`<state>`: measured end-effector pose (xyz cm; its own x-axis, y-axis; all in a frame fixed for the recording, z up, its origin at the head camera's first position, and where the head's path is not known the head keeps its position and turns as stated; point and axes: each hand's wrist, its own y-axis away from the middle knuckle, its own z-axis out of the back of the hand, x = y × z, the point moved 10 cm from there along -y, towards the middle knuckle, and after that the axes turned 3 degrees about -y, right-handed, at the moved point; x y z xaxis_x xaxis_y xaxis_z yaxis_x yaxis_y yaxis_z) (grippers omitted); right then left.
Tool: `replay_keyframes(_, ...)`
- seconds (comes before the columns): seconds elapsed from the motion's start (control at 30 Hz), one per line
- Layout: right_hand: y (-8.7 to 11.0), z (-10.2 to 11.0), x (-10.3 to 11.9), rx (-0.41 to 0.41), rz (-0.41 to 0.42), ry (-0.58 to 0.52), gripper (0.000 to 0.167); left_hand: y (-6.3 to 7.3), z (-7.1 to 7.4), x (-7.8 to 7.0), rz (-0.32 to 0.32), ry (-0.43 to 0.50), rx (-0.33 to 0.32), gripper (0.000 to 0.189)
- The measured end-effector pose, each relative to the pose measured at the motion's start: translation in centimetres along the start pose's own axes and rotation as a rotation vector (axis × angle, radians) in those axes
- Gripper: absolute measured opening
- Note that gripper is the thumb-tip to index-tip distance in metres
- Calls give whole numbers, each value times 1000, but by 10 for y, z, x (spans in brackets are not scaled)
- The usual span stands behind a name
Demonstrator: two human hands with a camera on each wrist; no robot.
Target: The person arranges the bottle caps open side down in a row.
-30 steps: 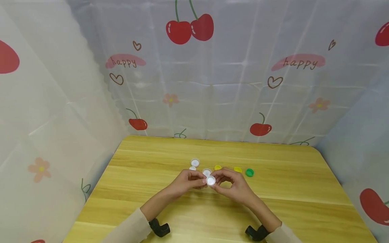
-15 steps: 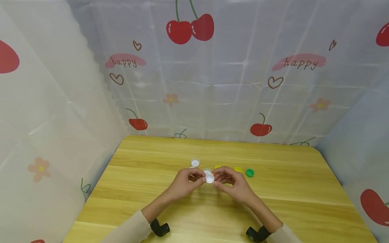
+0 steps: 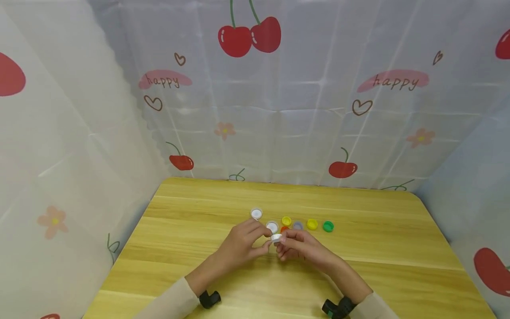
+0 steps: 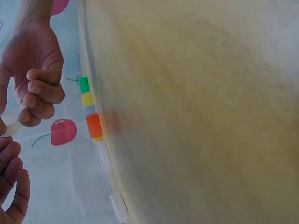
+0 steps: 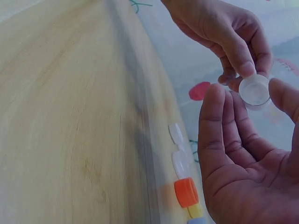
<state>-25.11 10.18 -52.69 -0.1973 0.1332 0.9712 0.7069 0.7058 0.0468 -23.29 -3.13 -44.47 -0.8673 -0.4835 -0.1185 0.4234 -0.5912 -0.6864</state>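
Observation:
A small white bottle cap (image 3: 276, 238) is held above the wooden table (image 3: 223, 288) between both hands, its side wall turned to the head view. My right hand (image 3: 304, 247) pinches it with thumb and fingertips. From the other side my left hand (image 3: 243, 241) grips its edge between thumb and index finger. In the right wrist view the round face of the cap (image 5: 255, 91) shows, the left thumb on its rim and the right thumb beside it. The left wrist view catches only a pale sliver of it at the left edge.
Beyond the hands lie white caps (image 3: 256, 214), an orange cap (image 3: 284, 229), a yellow cap (image 3: 286, 220), a purplish cap (image 3: 298, 226), another yellow cap (image 3: 312, 224) and a green cap (image 3: 328, 226). A cherry-printed curtain (image 3: 275, 110) surrounds the table.
The held cap has tipped from showing its round face to showing its side. My right hand has lowered and turned, uncovering the purplish and orange caps. My left hand has shifted its fingers.

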Motion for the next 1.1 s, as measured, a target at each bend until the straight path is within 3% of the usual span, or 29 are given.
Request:
replay_keyframes(0.13,0,-3,1,23,9,-19,24,-1,0,-5,-42,-23,-8,21)
replay_keyframes(0.47,0,-4,-1,17,14,-44,31,-2,-1,-6,-46,-10,-7,22)
replay_keyframes(0.8,-3,0,-3,-54,-23,-22,26,2,-2,-4,-39,-26,-4,23)
replay_keyframes(0.97,-3,3,-2,-95,-5,36,27,4,-2,-3,-28,-7,3,21)
replay_keyframes(1.1,0,10,6,-192,59,202,27,7,-4,3,34,62,14,21)
